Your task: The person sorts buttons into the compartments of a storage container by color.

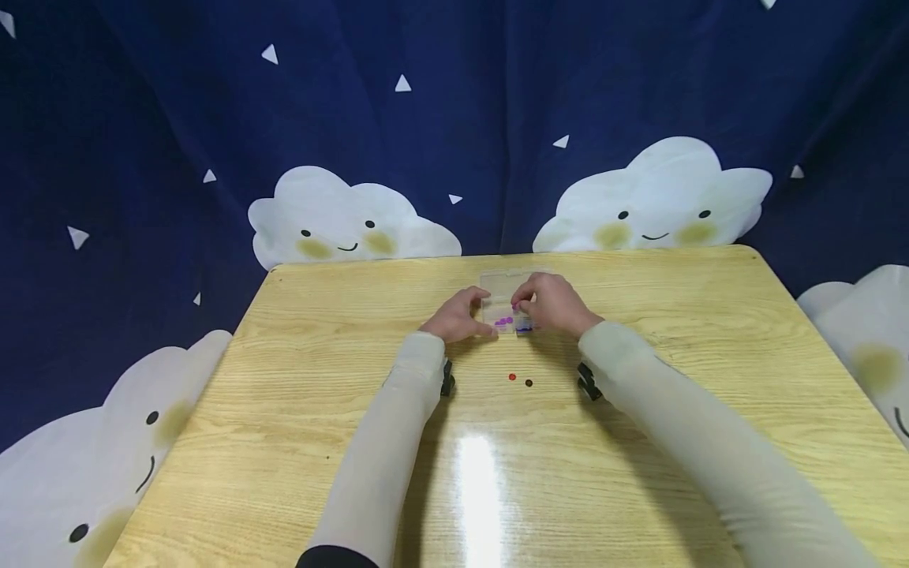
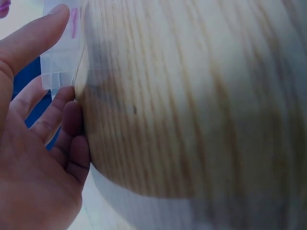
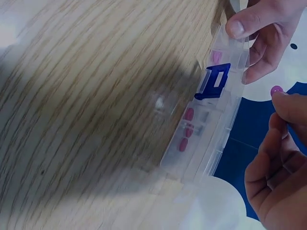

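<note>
A clear plastic compartment box point(image 1: 499, 306) lies toward the back of the table. My left hand point(image 1: 458, 317) holds its left end, thumb on the near side and fingers at the far side. In the left wrist view the thumb rests on the box's edge point(image 2: 60, 57). My right hand point(image 1: 557, 306) is over the box, pinching a small pink button point(image 3: 277, 89) between thumb and finger. Several pink buttons point(image 3: 189, 114) lie in one compartment; beside them is a dark blue angular piece point(image 3: 214, 81). Another pink piece point(image 3: 217, 56) shows near the left hand's thumb.
A red button point(image 1: 512, 377) and a black button point(image 1: 529, 383) lie on the wooden table point(image 1: 319, 394) in front of the box, between the forearms. A dark blue curtain point(image 1: 497, 102) with white clouds hangs behind the table's back edge.
</note>
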`<move>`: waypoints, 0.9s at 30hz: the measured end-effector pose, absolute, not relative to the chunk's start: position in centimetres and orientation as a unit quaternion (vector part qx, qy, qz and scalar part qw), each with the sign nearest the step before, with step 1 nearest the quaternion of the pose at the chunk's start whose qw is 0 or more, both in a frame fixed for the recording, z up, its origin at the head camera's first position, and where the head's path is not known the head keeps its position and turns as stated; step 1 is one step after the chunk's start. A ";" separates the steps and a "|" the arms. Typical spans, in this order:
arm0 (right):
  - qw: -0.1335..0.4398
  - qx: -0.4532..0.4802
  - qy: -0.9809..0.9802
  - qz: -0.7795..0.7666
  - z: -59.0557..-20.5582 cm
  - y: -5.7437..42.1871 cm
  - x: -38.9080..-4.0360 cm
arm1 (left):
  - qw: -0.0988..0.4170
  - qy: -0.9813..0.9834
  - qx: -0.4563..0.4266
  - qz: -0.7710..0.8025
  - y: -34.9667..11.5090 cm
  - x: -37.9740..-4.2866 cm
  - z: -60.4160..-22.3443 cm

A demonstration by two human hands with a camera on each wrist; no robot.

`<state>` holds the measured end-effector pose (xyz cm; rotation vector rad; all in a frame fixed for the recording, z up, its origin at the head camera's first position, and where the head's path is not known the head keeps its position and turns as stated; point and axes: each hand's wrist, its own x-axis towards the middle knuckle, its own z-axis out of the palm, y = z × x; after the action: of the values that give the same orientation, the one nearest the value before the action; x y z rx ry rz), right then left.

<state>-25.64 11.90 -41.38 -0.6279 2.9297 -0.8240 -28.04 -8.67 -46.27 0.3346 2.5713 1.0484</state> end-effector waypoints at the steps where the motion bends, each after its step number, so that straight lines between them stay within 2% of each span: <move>1: 0.018 -0.200 0.943 -0.266 -41.4 11.8 -25.7 | 0.172 0.905 0.117 0.371 -8.6 -28.0 -46.2; 27: 0.033 -0.181 0.949 -0.255 -43.0 10.2 -26.4 | 0.176 0.903 0.107 0.378 -8.6 -27.7 -46.0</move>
<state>-26.45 10.19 -42.96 -0.5568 2.9209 -0.7856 -27.66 -8.55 -46.01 0.3025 2.5570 1.0708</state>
